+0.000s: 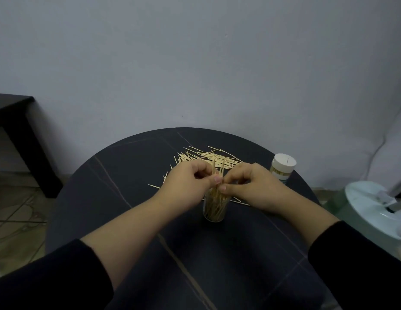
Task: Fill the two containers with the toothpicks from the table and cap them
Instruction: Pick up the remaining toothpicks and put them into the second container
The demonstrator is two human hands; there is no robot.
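While both hands close over it, the open container [214,211] stands upright on the bench [128,198], directly beneath the fingertips and nearer the person than any other item. Bundle of toothpicks [217,173]: long axis near vertical, slightly splayed, lower ends inside the container, upper ends showing between the hands. Left hand [188,182]: thumb and forefinger pinch the bundle from the left. Right hand [248,184]: thumb and fingers pinch it from the right; neither hand is nearer than the other. The coming move, as judged, runs straight down that axis to seat the bundle. Loose toothpicks [213,156]: one heap lying flat beyond the hands, too many to count, a few strays beside the container. Containers: two, one open and one capped container [282,167] well apart at the right bench edge, toothpicks showing through its wall. Hands: two. Spare cap: none in view.
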